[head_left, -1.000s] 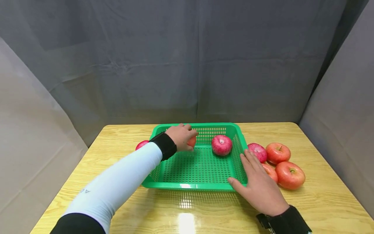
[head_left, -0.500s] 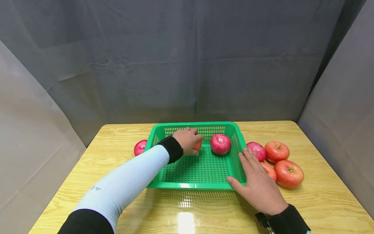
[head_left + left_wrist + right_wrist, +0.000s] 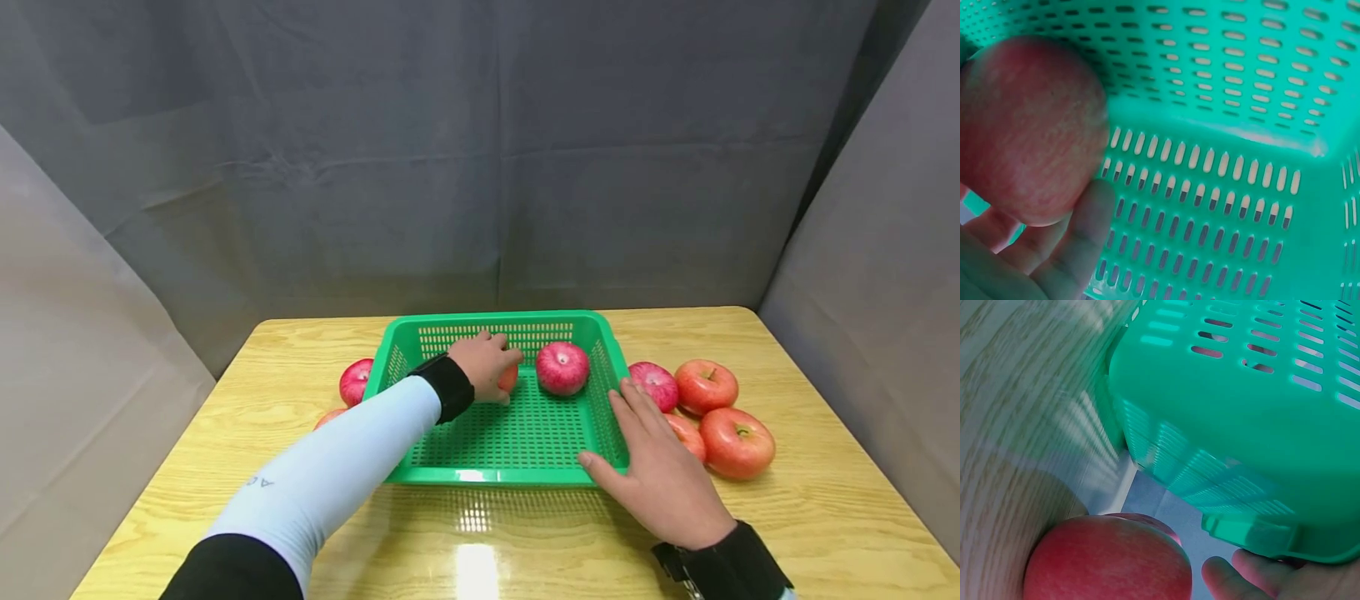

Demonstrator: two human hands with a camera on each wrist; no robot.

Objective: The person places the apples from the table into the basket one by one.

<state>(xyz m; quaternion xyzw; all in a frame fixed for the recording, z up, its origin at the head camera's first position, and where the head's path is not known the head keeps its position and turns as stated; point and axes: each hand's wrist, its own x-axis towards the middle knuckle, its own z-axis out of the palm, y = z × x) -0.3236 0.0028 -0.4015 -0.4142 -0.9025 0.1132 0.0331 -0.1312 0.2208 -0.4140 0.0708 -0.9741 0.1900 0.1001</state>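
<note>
A green plastic basket (image 3: 487,477) with slotted walls sits on the wooden table. Inside it, toward the back, my left hand (image 3: 480,364) grips a light red apple (image 3: 509,379), mostly hidden behind the fingers. The left wrist view shows this apple (image 3: 1035,131) large, with fingers (image 3: 1082,231) curled under it and the slotted wall beyond. Just to its right, a darker red apple (image 3: 562,368) rests on the basket floor. My right hand (image 3: 663,475) lies along the basket's right rim, fingers straight and thumb spread over the front corner.
Right of the basket several apples (image 3: 738,443) cluster close to my right hand; one apple (image 3: 1110,559) fills the lower right wrist view. On the left, a dark red apple (image 3: 355,382) and a lighter apple (image 3: 330,417) stand outside the basket, partly behind my left arm.
My left hand has moved right with the apple, closer to the dark red apple in the basket. More of the apples at the left now shows. The right hand stays on the rim.
</note>
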